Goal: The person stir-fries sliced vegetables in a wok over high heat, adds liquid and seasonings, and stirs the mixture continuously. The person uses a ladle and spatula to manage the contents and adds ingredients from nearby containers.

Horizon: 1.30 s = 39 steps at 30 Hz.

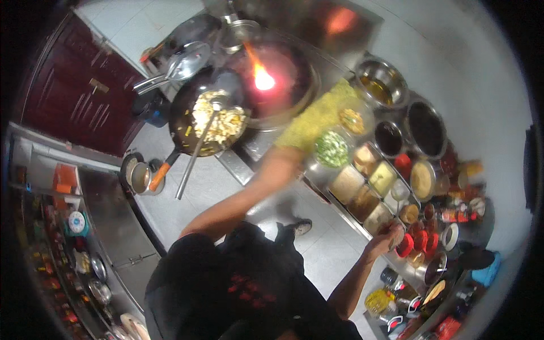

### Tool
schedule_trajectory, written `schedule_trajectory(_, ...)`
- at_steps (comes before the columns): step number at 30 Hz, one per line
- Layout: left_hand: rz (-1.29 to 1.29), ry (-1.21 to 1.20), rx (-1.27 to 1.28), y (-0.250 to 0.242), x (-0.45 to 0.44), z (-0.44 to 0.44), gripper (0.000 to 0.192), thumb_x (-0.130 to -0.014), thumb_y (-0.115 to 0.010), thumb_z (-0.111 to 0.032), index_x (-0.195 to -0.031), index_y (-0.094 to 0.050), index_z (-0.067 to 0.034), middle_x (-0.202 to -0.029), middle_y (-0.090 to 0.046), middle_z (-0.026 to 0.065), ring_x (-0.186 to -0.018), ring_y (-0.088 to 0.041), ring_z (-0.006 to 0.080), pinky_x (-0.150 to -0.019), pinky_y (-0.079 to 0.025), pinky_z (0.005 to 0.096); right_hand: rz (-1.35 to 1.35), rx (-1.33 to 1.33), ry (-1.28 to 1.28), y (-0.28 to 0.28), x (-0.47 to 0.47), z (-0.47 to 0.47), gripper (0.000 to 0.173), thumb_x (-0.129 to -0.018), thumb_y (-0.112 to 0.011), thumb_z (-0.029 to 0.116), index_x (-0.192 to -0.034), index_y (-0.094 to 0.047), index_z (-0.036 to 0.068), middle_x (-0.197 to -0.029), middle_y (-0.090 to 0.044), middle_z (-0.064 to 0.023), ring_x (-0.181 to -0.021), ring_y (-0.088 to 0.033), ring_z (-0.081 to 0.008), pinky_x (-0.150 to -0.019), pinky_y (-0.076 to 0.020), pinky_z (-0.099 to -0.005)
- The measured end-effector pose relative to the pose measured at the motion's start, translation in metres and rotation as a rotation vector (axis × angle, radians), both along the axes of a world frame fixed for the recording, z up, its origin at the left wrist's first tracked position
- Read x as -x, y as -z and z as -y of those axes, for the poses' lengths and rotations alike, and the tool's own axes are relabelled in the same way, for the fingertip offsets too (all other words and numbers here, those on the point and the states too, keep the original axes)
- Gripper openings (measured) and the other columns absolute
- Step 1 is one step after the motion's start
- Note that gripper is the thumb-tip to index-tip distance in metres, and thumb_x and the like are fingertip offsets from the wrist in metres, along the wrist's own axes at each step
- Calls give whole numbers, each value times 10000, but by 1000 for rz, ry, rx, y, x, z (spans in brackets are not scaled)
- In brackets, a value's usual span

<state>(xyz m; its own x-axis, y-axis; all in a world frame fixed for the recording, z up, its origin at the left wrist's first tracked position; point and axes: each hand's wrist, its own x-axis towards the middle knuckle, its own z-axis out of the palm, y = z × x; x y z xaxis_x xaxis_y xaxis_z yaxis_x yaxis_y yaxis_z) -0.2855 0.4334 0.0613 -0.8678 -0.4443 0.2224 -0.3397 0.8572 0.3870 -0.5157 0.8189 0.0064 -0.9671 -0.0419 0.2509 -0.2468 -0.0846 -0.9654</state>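
My left hand [284, 163], blurred, reaches across to a yellow cloth [316, 114] and has hold of its near end; the fingers are hidden. The cloth stretches towards the far counter, between the lit wok burner [282, 108] and a bowl of chopped green onions [332, 148]. At the right, my right hand [394, 238] rests by the corner of a seasoning tray [349, 221], close to red-rimmed containers [404, 245]; whether it grips anything is unclear. Left of the burner, a wok [180, 127] holds cooked egg pieces [227, 123], with a metal ladle [193, 165] lying in it.
A flame [263, 80] burns in the burner. Behind the tray are a steel pot of oil [397, 78] and dark-filled pots [425, 129]. A strainer [191, 61] sits beyond the wok. Bottles [378, 301] crowd the lower right. A steel cabinet [112, 212] lines the left.
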Motion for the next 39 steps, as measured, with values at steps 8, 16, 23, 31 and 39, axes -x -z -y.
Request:
schedule_trajectory(8,187,-756,-423,2,-401,116,839,-1012,-718,-127,-1710,-274,-273,-1316,-675,332,-1083,-726,522,-895,-573,619,408,268,-338,-68,-198,204,337,-1128,-578,476,-1101,-668,152,-1010,-631,13,-826,-552,-90,-723,-449,-254)
schedule_trajectory(16,-183,-577,-503,-102,-536,183,597,-1130,-538,-176,-1701,-365,-194,-1275,-725,297,-1126,-717,512,-960,-569,563,-933,-971,-753,-157,-408,460,136,-945,-677,77,-1079,-664,58,-1082,-645,-182,-1029,-663,-422,-857,-561,-504)
schedule_trajectory(23,-224,-452,-298,-124,-583,207,632,-1115,-517,-93,-1718,-335,-152,-1358,-670,300,-1131,-721,491,-940,-591,524,-968,-1050,-408,-236,-457,489,109,-938,-687,114,-1044,-713,104,-1092,-653,-135,-984,-662,-370,-772,-567,-475)
schedule_trajectory(31,137,-414,-224,-92,-547,219,671,-1086,-552,-41,-1714,-343,-148,-1329,-702,275,-1058,-754,476,-862,-600,540,-904,-1077,-510,-94,-416,444,323,-902,-677,100,-1224,-697,92,-1367,-633,-173,-1189,-673,-403,-960,-589,-507)
schedule_trajectory(39,-38,-216,-526,12,-464,208,643,-1095,-519,-35,-1706,-327,-93,-1562,-569,292,-1336,-647,430,-1094,-516,447,-423,-1623,-85,4,-246,227,344,-951,-621,124,-1279,-721,138,-1200,-656,-172,-980,-733,-361,-797,-621,-485)
